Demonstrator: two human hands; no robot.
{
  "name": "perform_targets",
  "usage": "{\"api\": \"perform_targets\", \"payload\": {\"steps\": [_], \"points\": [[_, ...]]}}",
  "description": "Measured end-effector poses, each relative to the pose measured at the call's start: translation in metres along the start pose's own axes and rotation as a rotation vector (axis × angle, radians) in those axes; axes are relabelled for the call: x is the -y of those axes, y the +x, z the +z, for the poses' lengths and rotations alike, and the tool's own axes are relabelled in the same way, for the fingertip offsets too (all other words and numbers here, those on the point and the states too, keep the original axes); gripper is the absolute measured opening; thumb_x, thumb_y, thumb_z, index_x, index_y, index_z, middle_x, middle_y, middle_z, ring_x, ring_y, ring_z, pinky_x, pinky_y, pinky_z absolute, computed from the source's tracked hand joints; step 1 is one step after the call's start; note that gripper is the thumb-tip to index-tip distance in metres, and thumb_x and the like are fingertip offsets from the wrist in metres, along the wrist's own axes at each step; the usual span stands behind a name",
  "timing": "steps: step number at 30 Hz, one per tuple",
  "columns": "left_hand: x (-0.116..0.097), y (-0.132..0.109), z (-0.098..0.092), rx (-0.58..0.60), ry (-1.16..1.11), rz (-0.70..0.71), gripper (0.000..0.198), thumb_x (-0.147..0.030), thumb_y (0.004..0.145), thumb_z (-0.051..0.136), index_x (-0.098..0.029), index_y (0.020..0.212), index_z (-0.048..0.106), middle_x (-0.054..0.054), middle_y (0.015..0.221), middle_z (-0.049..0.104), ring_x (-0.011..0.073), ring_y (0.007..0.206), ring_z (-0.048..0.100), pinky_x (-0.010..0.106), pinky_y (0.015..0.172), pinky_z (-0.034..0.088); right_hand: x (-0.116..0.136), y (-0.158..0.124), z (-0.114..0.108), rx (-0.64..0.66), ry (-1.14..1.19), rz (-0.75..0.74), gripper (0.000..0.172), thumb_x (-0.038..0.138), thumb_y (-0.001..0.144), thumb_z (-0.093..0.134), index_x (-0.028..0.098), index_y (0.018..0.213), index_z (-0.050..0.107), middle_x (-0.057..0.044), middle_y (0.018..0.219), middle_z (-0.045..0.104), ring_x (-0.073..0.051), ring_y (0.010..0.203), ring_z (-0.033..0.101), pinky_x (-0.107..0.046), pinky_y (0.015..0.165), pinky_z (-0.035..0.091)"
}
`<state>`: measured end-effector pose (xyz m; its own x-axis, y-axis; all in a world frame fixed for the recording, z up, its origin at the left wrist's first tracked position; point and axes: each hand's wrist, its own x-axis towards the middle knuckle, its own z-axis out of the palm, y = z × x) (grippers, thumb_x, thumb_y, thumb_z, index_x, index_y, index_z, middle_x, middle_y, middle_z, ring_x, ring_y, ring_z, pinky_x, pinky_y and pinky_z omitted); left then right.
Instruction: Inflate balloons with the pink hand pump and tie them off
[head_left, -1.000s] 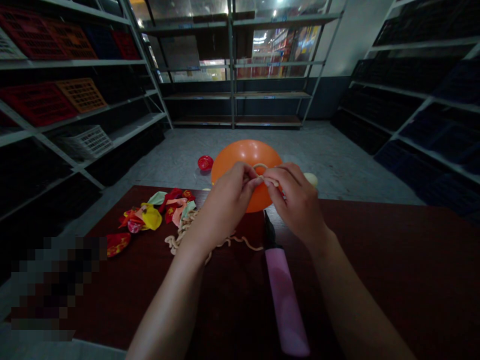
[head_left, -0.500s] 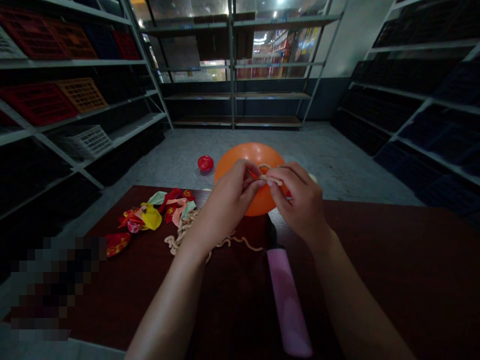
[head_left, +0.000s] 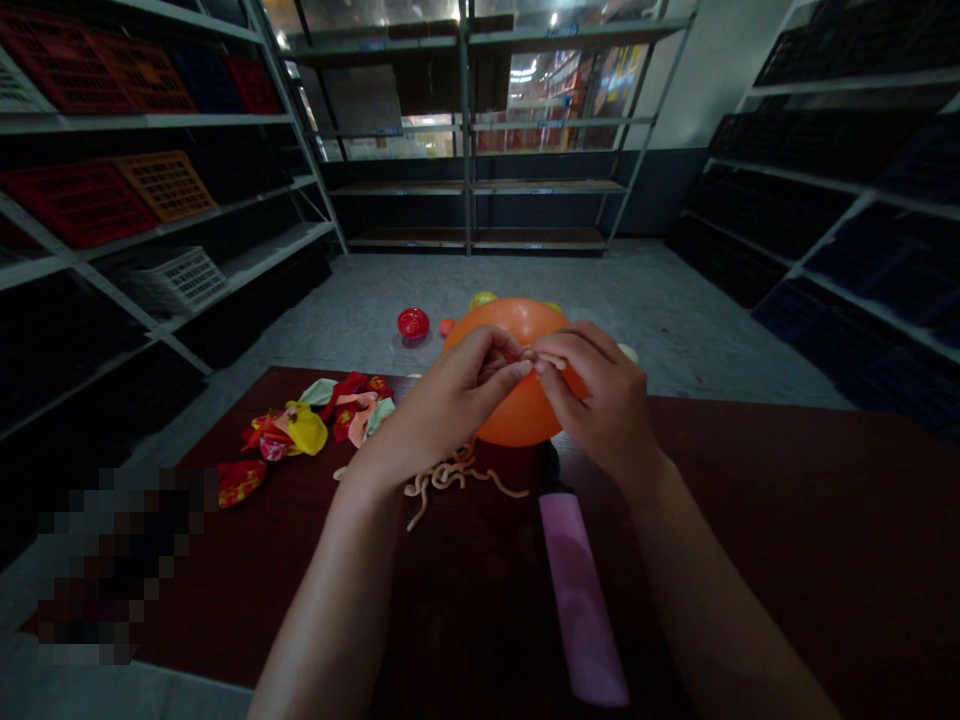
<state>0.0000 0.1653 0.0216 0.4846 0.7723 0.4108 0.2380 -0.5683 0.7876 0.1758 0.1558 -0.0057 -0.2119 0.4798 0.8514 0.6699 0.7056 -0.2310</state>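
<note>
An inflated orange balloon (head_left: 517,415) hangs just above the far edge of the dark red table (head_left: 787,520). Both hands meet in front of it. My left hand (head_left: 457,395) pinches the balloon's neck, fingers closed. My right hand (head_left: 600,400) pinches a pale rubber band (head_left: 534,353) at the same spot, fingers closed. A pink hand pump (head_left: 581,595) lies on the table below my right wrist. A heap of pale rubber bands (head_left: 442,480) lies under my left wrist.
Flat, uninflated balloons (head_left: 315,425) in red, yellow and green are scattered on the table's left part. Small inflated balloons, one of them a red balloon (head_left: 412,323), rest on the grey floor beyond. Metal shelves with crates (head_left: 161,185) line the left, back and right.
The orange balloon and both hands have drifted slightly right and lower. The band's loop above my fingers has shrunk. The view tilted down a little.
</note>
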Motion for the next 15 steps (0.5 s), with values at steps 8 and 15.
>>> {"api": "perform_targets", "payload": {"steps": [8, 15], "points": [[-0.002, 0.002, 0.01, -0.174, 0.31, 0.208, 0.026, -0.02, 0.09, 0.06, -0.019, 0.116, 0.054, 0.003, 0.084, 0.06, 0.0138, 0.076, 0.057, 0.027, 0.07, 0.045, 0.004, 0.004, -0.003, -0.079, 0.195, 0.198, 0.008, 0.019, 0.09, 0.056, 0.021, 0.089, 0.063, -0.001, 0.086, 0.065, -0.015, 0.083, 0.061, -0.032, 0.076, 0.048], [-0.002, 0.004, 0.012, -0.268, 0.43, 0.321, 0.01, -0.024, 0.095, 0.055, -0.019, 0.099, 0.062, 0.007, 0.092, 0.066, 0.0172, 0.084, 0.06, 0.03, 0.075, 0.048, 0.004, 0.003, 0.0, -0.111, 0.365, 0.365, 0.007, 0.025, 0.089, 0.058, 0.023, 0.086, 0.064, 0.0, 0.088, 0.068, -0.015, 0.081, 0.063, -0.032, 0.076, 0.049]]}}
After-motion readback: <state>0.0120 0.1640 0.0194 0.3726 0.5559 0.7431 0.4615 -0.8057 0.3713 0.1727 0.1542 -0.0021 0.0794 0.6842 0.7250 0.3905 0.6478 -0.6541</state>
